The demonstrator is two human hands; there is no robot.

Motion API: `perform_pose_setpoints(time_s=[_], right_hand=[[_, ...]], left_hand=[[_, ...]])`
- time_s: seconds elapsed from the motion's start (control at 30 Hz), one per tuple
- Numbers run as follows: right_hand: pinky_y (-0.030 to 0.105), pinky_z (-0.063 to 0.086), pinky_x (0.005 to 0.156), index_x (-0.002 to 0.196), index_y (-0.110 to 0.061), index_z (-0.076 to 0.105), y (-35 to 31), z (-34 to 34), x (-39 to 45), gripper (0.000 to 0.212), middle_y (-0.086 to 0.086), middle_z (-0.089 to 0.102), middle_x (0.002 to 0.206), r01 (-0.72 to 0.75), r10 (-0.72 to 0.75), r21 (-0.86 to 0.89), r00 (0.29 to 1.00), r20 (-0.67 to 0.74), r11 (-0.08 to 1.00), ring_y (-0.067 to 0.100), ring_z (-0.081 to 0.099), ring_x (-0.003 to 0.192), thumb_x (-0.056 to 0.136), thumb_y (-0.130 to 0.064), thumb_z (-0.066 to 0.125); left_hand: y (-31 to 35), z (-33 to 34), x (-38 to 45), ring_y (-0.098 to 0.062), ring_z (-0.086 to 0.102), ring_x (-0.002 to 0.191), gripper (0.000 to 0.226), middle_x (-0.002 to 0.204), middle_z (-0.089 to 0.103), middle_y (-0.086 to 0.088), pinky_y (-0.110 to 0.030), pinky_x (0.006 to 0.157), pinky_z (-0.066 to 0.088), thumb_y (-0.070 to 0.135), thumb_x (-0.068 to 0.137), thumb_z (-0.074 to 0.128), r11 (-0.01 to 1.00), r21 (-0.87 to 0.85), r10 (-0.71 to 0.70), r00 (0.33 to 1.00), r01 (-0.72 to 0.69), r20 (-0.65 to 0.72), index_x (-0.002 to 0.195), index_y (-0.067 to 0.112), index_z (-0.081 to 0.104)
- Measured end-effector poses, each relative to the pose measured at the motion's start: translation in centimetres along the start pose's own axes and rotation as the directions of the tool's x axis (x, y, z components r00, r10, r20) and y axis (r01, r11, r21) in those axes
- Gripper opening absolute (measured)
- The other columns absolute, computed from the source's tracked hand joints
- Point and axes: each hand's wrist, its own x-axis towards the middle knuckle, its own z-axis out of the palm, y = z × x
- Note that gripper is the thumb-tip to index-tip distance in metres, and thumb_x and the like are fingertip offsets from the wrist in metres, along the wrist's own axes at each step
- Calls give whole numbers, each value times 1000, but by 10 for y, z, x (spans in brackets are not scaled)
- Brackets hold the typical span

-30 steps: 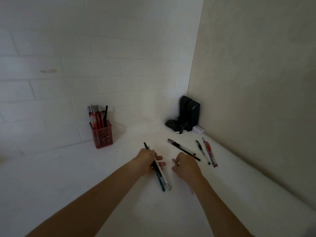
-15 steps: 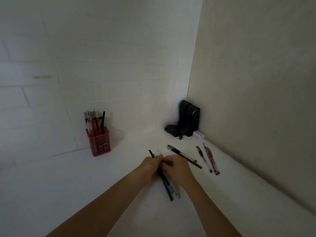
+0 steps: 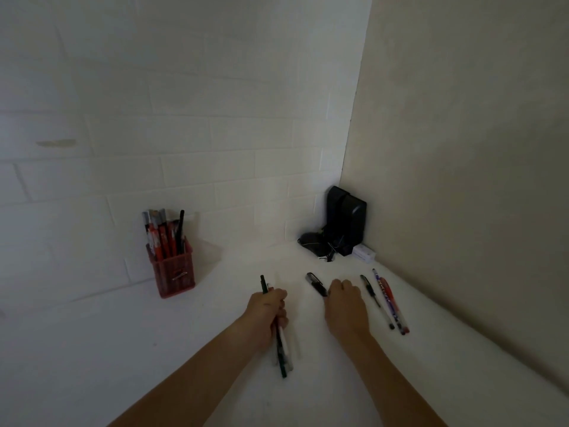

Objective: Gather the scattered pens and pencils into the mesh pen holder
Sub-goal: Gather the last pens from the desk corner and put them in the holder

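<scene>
A red mesh pen holder (image 3: 173, 273) stands at the back left against the tiled wall, with several pens upright in it. My left hand (image 3: 267, 311) is shut on a bundle of pens (image 3: 282, 352), whose ends stick out above and below the fist. My right hand (image 3: 345, 300) lies palm down over a black capped pen (image 3: 316, 284), fingers curled at its barrel; whether it grips the pen is hidden. To the right on the white table lie a black-tipped clear pen (image 3: 376, 300) and two patterned pencils (image 3: 391, 302) side by side.
A black upright device (image 3: 346, 219) with a dark cabled lump (image 3: 311, 241) and a small white box (image 3: 364, 253) fills the back right corner. A beige wall runs along the table's right edge (image 3: 462, 343).
My two hands were together at the bundle half a second ago. The right hand has since moved right onto the black capped pen. The left hand keeps the bundle.
</scene>
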Motion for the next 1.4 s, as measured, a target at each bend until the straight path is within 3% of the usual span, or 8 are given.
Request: perform_pose_setpoints(time_s=[0.33, 0.6, 0.73, 0.9, 1.07, 1.17, 1.3, 1.4], right_hand=[[22, 35, 32, 65, -3, 59, -28, 17, -11, 31, 11, 53, 51, 5, -10, -55, 995, -97, 998, 20, 48, 33, 52, 1, 87], [23, 30, 32, 75, -4, 60, -31, 4, -19, 35, 8, 58, 59, 34, -34, 7, 999, -5, 999, 16, 50, 40, 58, -7, 90], [22, 37, 51, 102, -12, 51, -51, 2, -22, 16, 4, 63, 96, 36, -58, 263, 996, 74, 964, 16, 57, 75, 103, -27, 44], [27, 45, 66, 108, -15, 59, -78, 7, -35, 23, 3, 65, 100, 106, -147, 394, 986, 74, 913, 20, 62, 88, 102, -30, 43], [15, 36, 60, 99, -16, 66, -74, -5, -28, 23, 1, 58, 88, 165, -232, 468, 969, 88, 868, 15, 54, 79, 101, -30, 48], [26, 45, 64, 82, -12, 59, -49, -15, -15, 27, 6, 60, 80, 89, -107, 510, 994, 6, 856, 19, 55, 71, 100, -27, 48], [42, 48, 71, 96, -4, 62, 18, -18, 2, 17, 19, 59, 94, -200, 215, 80, 928, -303, 977, 34, 55, 86, 84, -15, 64], [44, 43, 89, 120, -2, 57, 48, -17, 3, 44, 22, 53, 120, -481, 473, -21, 868, -151, 876, 38, 48, 111, 91, -34, 60]], left_hand=[[-7, 8, -2, -27, 57, 39, 22, 59, 57, -15, -30, 43, 51, 0, 98, 40, 994, -86, -67, 995, 73, 71, 77, 3, 43], [-7, 2, -7, -28, 57, 69, 18, 79, 52, -17, -37, 62, 52, -4, 93, 42, 993, -90, -74, 994, 82, 85, 84, 11, 44], [-4, -2, -5, -25, 58, 57, 13, 73, 61, -16, -29, 54, 49, 1, 95, 50, 994, -79, -72, 997, 71, -6, 84, 0, 57], [-6, -8, -2, -30, 64, 80, 34, 86, 68, -16, -39, 82, 54, 30, 100, 55, 969, -247, -9, 999, 0, -32, 105, -3, 66], [-3, -17, 3, -29, 65, 74, 17, 81, 66, -16, -37, 72, 56, 15, 99, 57, 975, -220, 42, 999, -38, 16, 97, -2, 60], [0, -16, 5, -33, 70, 68, 7, 89, 67, -21, -42, 61, 62, 7, 101, 50, 967, -253, 27, 1000, -24, 9, 99, 0, 52], [-3, -15, 1, -30, 67, 57, 11, 76, 61, -19, -33, 48, 60, 4, 101, 50, 972, -234, 42, 998, -31, 42, 92, -2, 51], [-3, -17, 3, -18, 51, 45, 22, 65, 50, -10, -24, 39, 49, 9, 101, 53, 984, -172, 57, 998, -49, 39, 80, 2, 51]])
